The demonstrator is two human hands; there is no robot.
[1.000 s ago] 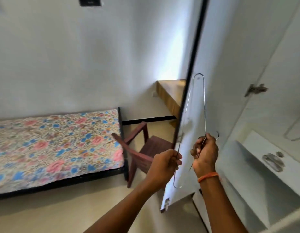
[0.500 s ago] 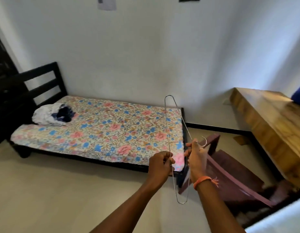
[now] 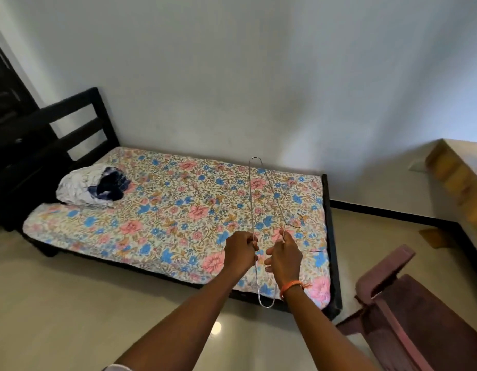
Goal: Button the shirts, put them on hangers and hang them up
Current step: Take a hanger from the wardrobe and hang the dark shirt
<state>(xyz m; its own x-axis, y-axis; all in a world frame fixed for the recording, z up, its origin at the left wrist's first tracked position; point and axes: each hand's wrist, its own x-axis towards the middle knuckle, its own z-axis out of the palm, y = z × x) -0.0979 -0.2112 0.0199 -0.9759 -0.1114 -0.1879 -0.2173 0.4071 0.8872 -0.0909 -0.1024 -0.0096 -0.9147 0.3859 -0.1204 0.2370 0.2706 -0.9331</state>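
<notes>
I hold a thin metal wire hanger (image 3: 251, 199) upright in front of me, turned on its side. My left hand (image 3: 240, 252) grips its long straight bar. My right hand (image 3: 284, 257), with an orange thread at the wrist, pinches the neck just below the hook (image 3: 299, 223). A crumpled white and dark blue shirt (image 3: 94, 187) lies bunched at the head end of the bed, far from both hands.
The bed (image 3: 178, 210) with a floral sheet stands against the white wall, its dark headboard (image 3: 71, 121) at the left. A maroon plastic chair (image 3: 408, 317) is at the lower right. A wooden desk (image 3: 462, 172) sits at the right edge. Bare tiled floor lies between me and the bed.
The view has swung left from the open wardrobe to the bed. Both hands kept their hold on the hanger and carried it along.
</notes>
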